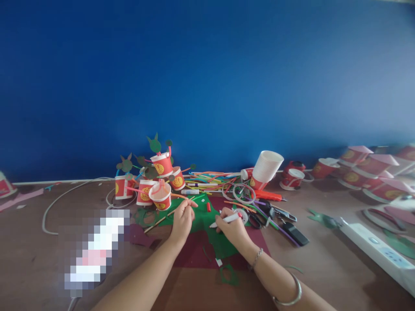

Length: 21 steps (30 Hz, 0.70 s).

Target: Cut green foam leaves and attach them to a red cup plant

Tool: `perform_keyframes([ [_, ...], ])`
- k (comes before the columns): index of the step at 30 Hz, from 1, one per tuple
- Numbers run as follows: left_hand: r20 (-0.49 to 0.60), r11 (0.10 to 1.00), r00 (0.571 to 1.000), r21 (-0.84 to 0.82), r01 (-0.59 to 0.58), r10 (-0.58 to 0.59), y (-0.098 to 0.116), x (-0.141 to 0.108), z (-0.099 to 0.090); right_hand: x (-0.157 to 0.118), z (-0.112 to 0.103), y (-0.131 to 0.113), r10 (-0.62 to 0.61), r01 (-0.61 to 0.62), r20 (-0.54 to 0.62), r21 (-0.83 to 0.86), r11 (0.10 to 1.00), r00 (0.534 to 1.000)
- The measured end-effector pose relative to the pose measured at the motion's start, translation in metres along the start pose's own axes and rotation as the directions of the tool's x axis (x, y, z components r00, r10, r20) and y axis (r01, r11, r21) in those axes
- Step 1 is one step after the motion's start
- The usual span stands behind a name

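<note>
My right hand (231, 224) is closed around a white marker (227, 219), its tip pointing left above green paper (223, 244). To the left, my left hand (183, 218) has bent fingers drawn together over the paper's edge; anything between them is too small to make out. A small red cap (208, 207) lies on the green paper between my hands. Dark red paper (189, 250) is spread beneath the green sheet. Just beyond my left hand sits a red and white paper cup (161, 196) with an orange straw sticking out to the right.
Decorated cups (162, 165) are stacked at the back left. Colourful straws (210, 178), a tall cup stack (267, 166), scissors (254, 220) and an orange tool (268, 195) lie behind and right. A power strip (378, 250) is far right; a blurred-out bright object (97, 250) lies left.
</note>
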State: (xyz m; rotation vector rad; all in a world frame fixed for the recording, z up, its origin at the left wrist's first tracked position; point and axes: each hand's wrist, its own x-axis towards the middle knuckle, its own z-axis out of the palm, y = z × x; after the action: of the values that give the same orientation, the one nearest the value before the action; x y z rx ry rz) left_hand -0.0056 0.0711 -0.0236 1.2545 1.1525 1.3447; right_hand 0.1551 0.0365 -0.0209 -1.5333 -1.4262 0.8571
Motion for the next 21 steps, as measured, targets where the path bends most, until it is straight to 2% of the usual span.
perform_keyframes([
  [10,-0.027,0.999,0.999,0.018,-0.028,0.029,0.007,-0.003,-0.001,0.000,-0.001,0.000,0.009,-0.009,0.019,-0.004,1.000,1.000],
  [16,-0.126,1.000,0.992,0.006,-0.030,0.030,0.016,-0.005,-0.001,0.001,0.000,0.000,0.031,-0.031,0.032,-0.005,1.000,0.999],
  [21,-0.166,0.999,0.986,-0.026,-0.040,0.035,0.017,-0.005,-0.002,0.000,0.000,0.001,0.011,-0.011,0.034,0.010,1.000,0.999],
])
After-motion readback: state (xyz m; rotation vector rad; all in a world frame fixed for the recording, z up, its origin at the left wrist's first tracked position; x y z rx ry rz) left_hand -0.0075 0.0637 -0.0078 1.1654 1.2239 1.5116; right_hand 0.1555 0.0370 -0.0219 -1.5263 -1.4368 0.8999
